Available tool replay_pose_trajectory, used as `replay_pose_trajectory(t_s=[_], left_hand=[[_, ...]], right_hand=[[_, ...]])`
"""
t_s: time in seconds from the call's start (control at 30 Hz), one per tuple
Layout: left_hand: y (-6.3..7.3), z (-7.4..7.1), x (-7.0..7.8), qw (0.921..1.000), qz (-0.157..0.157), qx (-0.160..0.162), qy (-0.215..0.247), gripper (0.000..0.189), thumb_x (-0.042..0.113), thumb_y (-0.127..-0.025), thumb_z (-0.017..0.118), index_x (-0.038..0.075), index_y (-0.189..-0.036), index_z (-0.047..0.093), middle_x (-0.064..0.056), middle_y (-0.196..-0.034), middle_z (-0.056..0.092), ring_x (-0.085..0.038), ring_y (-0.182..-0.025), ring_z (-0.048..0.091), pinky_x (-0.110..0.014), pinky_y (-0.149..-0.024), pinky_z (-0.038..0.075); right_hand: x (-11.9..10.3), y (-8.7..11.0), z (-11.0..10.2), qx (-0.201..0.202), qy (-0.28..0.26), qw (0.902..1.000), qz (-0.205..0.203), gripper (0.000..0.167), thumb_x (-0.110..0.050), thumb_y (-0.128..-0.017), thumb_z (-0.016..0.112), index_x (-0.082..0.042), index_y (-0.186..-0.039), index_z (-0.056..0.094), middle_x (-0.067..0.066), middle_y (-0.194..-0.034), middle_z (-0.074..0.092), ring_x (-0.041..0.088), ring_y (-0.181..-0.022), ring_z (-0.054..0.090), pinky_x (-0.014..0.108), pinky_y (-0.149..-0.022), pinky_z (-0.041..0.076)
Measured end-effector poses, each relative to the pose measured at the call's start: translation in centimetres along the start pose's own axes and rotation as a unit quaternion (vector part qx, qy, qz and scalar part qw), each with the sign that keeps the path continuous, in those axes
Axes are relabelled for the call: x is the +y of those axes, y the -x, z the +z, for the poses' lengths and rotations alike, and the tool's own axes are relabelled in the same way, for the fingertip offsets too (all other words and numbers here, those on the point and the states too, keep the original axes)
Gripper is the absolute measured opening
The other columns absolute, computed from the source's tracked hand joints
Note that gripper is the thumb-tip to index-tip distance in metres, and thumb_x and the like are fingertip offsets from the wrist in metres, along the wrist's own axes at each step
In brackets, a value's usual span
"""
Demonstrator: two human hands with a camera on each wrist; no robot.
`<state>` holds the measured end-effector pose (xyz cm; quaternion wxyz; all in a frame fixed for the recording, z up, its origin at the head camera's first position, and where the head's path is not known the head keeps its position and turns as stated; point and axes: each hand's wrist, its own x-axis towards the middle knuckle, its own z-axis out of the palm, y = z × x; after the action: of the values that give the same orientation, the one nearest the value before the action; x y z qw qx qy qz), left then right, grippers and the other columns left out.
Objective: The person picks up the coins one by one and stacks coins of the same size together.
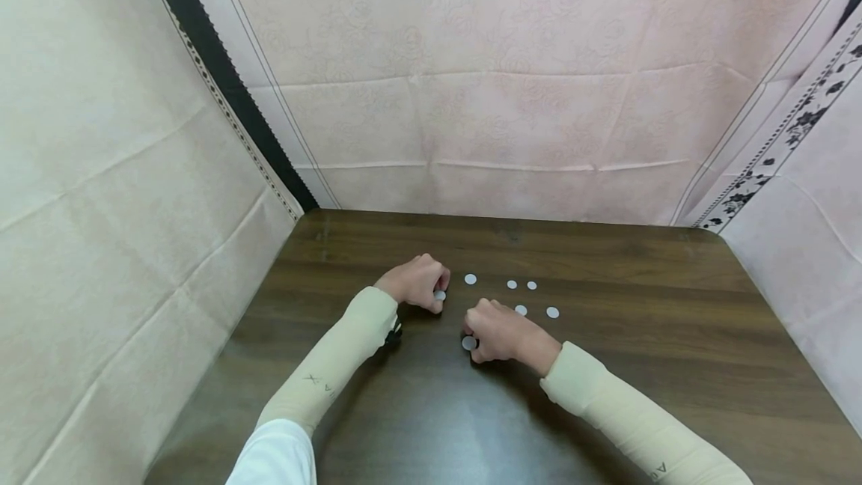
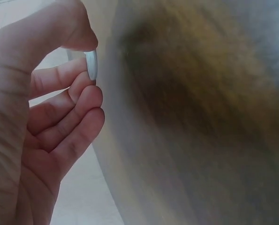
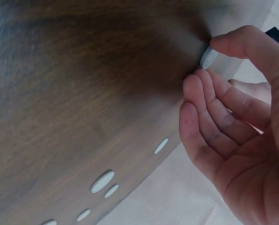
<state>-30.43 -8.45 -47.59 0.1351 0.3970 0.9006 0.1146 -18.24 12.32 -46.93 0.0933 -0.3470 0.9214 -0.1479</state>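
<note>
Pinching a pale disc (image 1: 440, 296) rim to rim, my left hand (image 1: 417, 283) holds thumb and fingertip only a disc's width apart; whether the disc's edge touches the wooden table (image 1: 640, 268) I cannot tell. I expect this piece to be light, stiff and smooth, apt to twirl or skid if squeezed off-centre, so opposite points of its edge seem the right hold. At about three o'clock from this hand lies a flat disc (image 1: 471, 279). Next, my right hand (image 1: 501, 331) grips a second disc (image 1: 469, 343) between its own eight and nine o'clock, again thumb against fingertip across the rim, nearly closed. From that hand, a small disc (image 1: 512, 284) lies just past twelve, a near disc (image 1: 521, 310) sits just beside my knuckles between one and two, and another small disc (image 1: 532, 285) is at one, farther off. Rightmost, between two and three, is a last disc (image 1: 553, 313). Lying flat, these thin ones probably give little edge to catch; I would tip one up with a nail before pinching. Their material I cannot tell, so I would press gently.
</note>
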Motion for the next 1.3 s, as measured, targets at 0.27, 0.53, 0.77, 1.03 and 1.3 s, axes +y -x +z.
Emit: replay_pose_trajectory(t_s=[0.27, 0.53, 0.77, 1.03, 1.3], left_hand=[[2.1, 0.0, 1.0, 0.9999, 0.009, 0.003, 0.009, 0.015, 0.024, -0.081, 0.082, 0.017, -0.085, 0.07, 0.004, -0.077, 0.064, -0.009, -0.063, 0.055, -0.024, -0.057, 0.047], [3.7, 0.6, 2.0, 0.9998, 0.014, 0.014, 0.002, 0.016, 0.024, -0.079, 0.083, 0.017, -0.082, 0.069, 0.007, -0.074, 0.064, -0.007, -0.062, 0.056, -0.022, -0.056, 0.048], [5.0, 1.1, 2.9, 0.9995, 0.022, 0.019, 0.009, 0.015, 0.021, -0.078, 0.082, 0.017, -0.081, 0.068, 0.007, -0.073, 0.063, -0.006, -0.062, 0.054, -0.022, -0.057, 0.047], [5.7, 2.2, 3.7, 0.9993, 0.023, 0.027, 0.011, 0.015, 0.02, -0.077, 0.082, 0.017, -0.081, 0.068, 0.007, -0.074, 0.062, -0.005, -0.061, 0.053, -0.021, -0.056, 0.046], [6.0, 3.5, 4.3, 0.9988, 0.035, 0.031, 0.015, 0.014, 0.021, -0.078, 0.082, 0.018, -0.082, 0.068, 0.006, -0.075, 0.064, -0.004, -0.06, 0.053, -0.019, -0.055, 0.045]], right_hand=[[0.1, 0.0, 0.1, 0.004, -0.006, 1.0, -0.003, 0.024, -0.006, -0.074, 0.083, -0.016, -0.064, 0.063, -0.011, -0.054, 0.036, 0.004, -0.051, 0.031, 0.022, -0.046, 0.026], [0.2, 0.0, 0.2, 0.007, -0.003, 1.0, -0.006, 0.026, -0.006, -0.073, 0.083, -0.016, -0.062, 0.061, -0.012, -0.055, 0.033, 0.004, -0.051, 0.027, 0.022, -0.046, 0.023], [0.2, -0.1, 0.2, 0.004, -0.011, 0.9999, 0.0, 0.024, -0.007, -0.074, 0.084, -0.015, -0.064, 0.064, -0.011, -0.055, 0.038, 0.004, -0.051, 0.03, 0.023, -0.046, 0.025], [0.3, -0.1, 0.3, 0.002, -0.009, 0.9999, 0.008, 0.018, -0.008, -0.074, 0.084, -0.013, -0.068, 0.068, -0.011, -0.057, 0.043, 0.003, -0.051, 0.033, 0.022, -0.046, 0.029], [0.3, 0.0, 0.3, 0.004, -0.015, 0.9999, 0.002, 0.027, -0.005, -0.076, 0.081, -0.015, -0.063, 0.06, -0.011, -0.056, 0.029, 0.004, -0.05, 0.025, 0.023, -0.047, 0.022]])
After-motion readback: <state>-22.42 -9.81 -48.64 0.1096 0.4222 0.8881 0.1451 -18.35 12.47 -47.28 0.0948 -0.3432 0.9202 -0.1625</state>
